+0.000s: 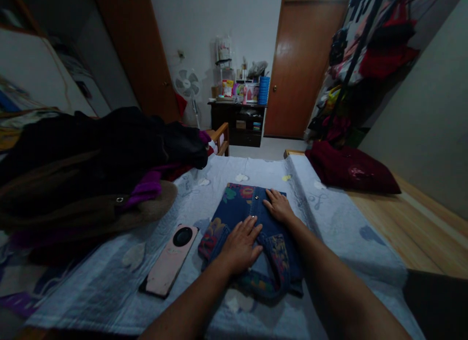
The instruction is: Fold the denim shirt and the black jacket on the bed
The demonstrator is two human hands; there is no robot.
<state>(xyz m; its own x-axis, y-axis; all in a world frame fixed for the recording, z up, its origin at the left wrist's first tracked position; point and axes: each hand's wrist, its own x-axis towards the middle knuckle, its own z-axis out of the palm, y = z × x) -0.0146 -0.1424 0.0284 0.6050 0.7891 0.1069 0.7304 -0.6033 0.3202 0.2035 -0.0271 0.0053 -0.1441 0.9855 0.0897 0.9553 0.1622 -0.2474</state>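
A folded dark blue denim garment with floral patches and metal snap buttons [237, 206] lies flat on the pale blue bedspread [252, 169]. My left hand [241, 245] rests palm down on its middle, fingers stretched out and a ring showing on one. Farther up, on its right part, my right hand [280, 206] also lies flat with the fingers apart. A loose band of the denim with a floral pattern curves below my left hand. To the left of the garment lies a pink phone [170, 262], its round dark camera facing up.
Dark clothes [120, 145] are heaped on the left. A maroon folded cloth [351, 169] sits at the right on a wooden board [383, 223]. Beyond the bed stand a wooden chair [221, 135], a fan [188, 84], a dark cabinet [236, 120] and a closed door [303, 71].
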